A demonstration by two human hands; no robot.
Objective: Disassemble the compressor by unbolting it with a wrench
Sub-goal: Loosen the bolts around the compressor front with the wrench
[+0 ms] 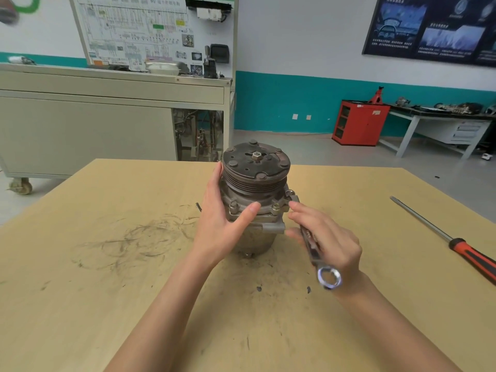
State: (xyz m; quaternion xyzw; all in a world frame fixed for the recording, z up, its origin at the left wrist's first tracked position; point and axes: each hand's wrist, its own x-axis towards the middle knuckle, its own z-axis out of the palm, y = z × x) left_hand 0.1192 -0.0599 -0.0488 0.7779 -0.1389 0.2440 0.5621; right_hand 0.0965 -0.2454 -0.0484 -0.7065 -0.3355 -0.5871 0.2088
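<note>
Brace upright compressor (255, 197), mid-bench (107, 264), with left hand (220, 226), fingers flat and spread. Seat wrench (311, 245), gripped by curled fingers of right hand (330, 242), squarely on flange bolt (290, 194) at 3 o'clock; pull smoothly.

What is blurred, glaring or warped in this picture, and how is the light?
Head view: the wide-angle lens makes the cabinet lines slant towards the frame's edge. Head view: the wrench glares white at its ring end and looks slightly smeared. Head view: a blurred dark shape sits in the top left corner. Head view: the light is soft, with only a faint shadow under the compressor.
</note>
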